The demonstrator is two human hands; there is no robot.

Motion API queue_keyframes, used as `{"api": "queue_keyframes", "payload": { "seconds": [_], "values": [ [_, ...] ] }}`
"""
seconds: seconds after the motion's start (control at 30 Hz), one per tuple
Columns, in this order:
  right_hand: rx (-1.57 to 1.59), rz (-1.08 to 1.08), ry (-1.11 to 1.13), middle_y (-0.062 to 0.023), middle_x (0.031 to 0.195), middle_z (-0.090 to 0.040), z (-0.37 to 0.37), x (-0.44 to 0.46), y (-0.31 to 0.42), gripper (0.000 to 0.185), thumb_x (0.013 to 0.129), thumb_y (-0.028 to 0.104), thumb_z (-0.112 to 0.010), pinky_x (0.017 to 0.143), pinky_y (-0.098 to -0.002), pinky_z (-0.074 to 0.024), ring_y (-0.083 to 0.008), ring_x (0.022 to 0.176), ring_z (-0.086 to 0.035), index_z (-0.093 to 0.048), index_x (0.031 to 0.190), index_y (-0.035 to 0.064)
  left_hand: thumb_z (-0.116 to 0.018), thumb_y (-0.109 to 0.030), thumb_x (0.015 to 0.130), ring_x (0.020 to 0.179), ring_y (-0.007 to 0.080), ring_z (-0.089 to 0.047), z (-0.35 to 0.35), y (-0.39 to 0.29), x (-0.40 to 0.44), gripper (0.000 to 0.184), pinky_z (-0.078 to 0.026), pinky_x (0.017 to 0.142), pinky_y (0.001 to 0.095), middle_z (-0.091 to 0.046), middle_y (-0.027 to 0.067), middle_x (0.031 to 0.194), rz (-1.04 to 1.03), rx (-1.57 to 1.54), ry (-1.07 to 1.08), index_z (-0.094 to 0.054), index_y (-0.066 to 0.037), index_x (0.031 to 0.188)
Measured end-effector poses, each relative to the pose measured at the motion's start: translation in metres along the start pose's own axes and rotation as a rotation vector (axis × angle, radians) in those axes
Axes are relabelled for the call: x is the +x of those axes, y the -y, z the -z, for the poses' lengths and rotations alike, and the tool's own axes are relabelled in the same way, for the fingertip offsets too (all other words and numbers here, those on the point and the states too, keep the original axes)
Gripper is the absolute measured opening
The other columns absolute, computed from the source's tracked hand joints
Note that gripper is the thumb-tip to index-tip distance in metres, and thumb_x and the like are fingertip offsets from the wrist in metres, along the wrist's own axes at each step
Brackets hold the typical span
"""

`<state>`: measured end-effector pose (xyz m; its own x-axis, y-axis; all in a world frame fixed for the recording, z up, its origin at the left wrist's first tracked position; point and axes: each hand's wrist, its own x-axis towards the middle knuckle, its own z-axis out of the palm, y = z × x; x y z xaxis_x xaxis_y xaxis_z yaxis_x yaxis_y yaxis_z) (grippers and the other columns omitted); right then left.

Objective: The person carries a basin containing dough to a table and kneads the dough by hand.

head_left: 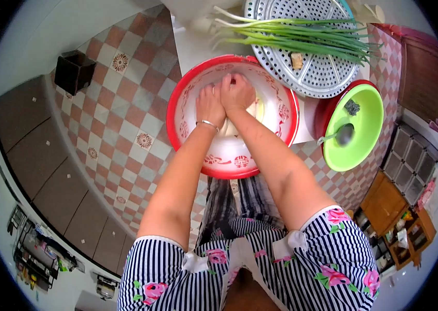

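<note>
Both hands are inside a white enamel basin with a red rim and red patterns. Pale dough lies in it, partly hidden under the hands and wrists. My left hand, with a bracelet at the wrist, presses down on the dough, its fingers close together. Right beside it and touching it, my right hand has its fingers curled down against the dough. What lies beneath both palms is hidden.
Green onions and a small brown piece rest on a perforated metal steamer tray at the upper right. A green basin holds a ladle and a scouring pad. A black bin stands on the floor.
</note>
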<state>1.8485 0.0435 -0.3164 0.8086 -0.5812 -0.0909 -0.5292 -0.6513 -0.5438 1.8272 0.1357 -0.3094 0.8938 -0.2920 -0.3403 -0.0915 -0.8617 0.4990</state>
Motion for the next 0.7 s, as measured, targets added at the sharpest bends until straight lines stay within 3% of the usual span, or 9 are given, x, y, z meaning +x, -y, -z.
{"api": "queue_keyframes", "payload": {
  "seconds": [0.13, 0.23, 0.3, 0.37, 0.43, 0.57, 0.63, 0.7],
  "values": [
    [0.029, -0.13, 0.215, -0.0132, 0.084, -0.071, 0.015, 0.001, 0.003, 0.029, 0.084, 0.035, -0.057, 0.075, -0.0468, -0.0501, -0.0343, 0.081, -0.067, -0.072, 0.082, 0.0102, -0.061, -0.014, 0.083, 0.113, 0.037, -0.049, -0.003, -0.002, -0.006, 0.045, -0.041, 0.095, 0.049, -0.053, 0.0159, 0.119, -0.04, -0.066, -0.124, -0.05, -0.006, 0.126],
    [0.372, -0.17, 0.4, -0.0135, 0.083, -0.071, 0.031, 0.001, -0.031, 0.03, 0.086, 0.037, -0.056, 0.074, -0.0466, -0.0503, -0.0339, 0.081, -0.067, -0.073, 0.086, 0.0125, -0.065, -0.007, 0.079, 0.107, 0.0425, -0.048, 0.027, -0.022, -0.043, 0.046, -0.039, 0.096, 0.0495, -0.052, 0.0216, 0.114, -0.176, -0.238, -0.169, -0.048, -0.001, 0.121],
    [0.154, -0.225, 0.41, -0.0138, 0.083, -0.071, 0.079, -0.026, -0.019, 0.03, 0.089, 0.037, -0.056, 0.073, -0.0468, -0.0491, -0.0335, 0.081, -0.067, -0.074, 0.087, 0.0131, -0.071, -0.008, 0.076, 0.106, 0.0422, -0.049, 0.047, -0.034, -0.081, 0.048, -0.039, 0.097, 0.0485, -0.051, 0.0222, 0.113, -0.198, -0.314, -0.047, -0.048, -0.001, 0.118],
    [-0.012, -0.06, 0.254, -0.012, 0.086, -0.071, 0.089, -0.072, -0.025, 0.031, 0.09, 0.036, -0.058, 0.083, -0.0454, -0.0421, -0.0315, 0.091, -0.063, -0.072, 0.083, 0.0086, -0.077, -0.005, 0.071, 0.116, 0.0407, -0.048, 0.042, -0.042, -0.116, 0.065, -0.039, 0.102, 0.0475, -0.049, 0.0223, 0.125, -0.102, -0.283, -0.031, -0.047, -0.002, 0.129],
    [0.052, 0.038, 0.16, -0.0098, 0.089, -0.07, 0.093, -0.101, -0.027, 0.027, 0.089, 0.029, -0.056, 0.089, -0.044, -0.0381, -0.0293, 0.094, -0.06, -0.071, 0.082, 0.0078, -0.075, -0.006, 0.073, 0.121, 0.041, -0.046, 0.037, -0.036, -0.132, 0.067, -0.038, 0.104, 0.0474, -0.047, 0.0217, 0.13, -0.142, -0.135, -0.037, -0.045, -0.004, 0.132],
    [0.08, 0.233, -0.013, -0.0059, 0.091, -0.067, 0.079, -0.122, -0.045, 0.017, 0.082, 0.018, -0.052, 0.091, -0.0424, -0.0363, -0.0268, 0.092, -0.058, -0.068, 0.088, 0.0111, -0.062, -0.012, 0.086, 0.132, 0.0422, -0.037, 0.002, -0.014, -0.141, 0.06, -0.033, 0.108, 0.0537, -0.037, 0.0208, 0.142, -0.211, 0.007, -0.074, -0.038, -0.017, 0.141],
    [0.092, 0.278, -0.08, -0.0055, 0.09, -0.066, 0.068, -0.114, -0.043, 0.018, 0.081, 0.018, -0.052, 0.091, -0.0421, -0.036, -0.0269, 0.091, -0.058, -0.067, 0.089, 0.0117, -0.055, -0.015, 0.091, 0.135, 0.0415, -0.034, -0.011, -0.009, -0.136, 0.059, -0.029, 0.108, 0.0595, -0.033, 0.0205, 0.145, -0.205, 0.047, -0.108, -0.033, -0.026, 0.144],
    [0.082, 0.304, -0.101, -0.0045, 0.085, -0.065, 0.057, -0.102, -0.044, 0.018, 0.081, 0.021, -0.052, 0.088, -0.0415, -0.0366, -0.0265, 0.088, -0.057, -0.068, 0.087, 0.0133, -0.055, -0.016, 0.09, 0.138, 0.0402, -0.03, -0.023, -0.002, -0.124, 0.055, -0.025, 0.111, 0.0609, -0.032, 0.0189, 0.148, -0.157, 0.089, -0.088, -0.039, -0.021, 0.142]
  ]
}}
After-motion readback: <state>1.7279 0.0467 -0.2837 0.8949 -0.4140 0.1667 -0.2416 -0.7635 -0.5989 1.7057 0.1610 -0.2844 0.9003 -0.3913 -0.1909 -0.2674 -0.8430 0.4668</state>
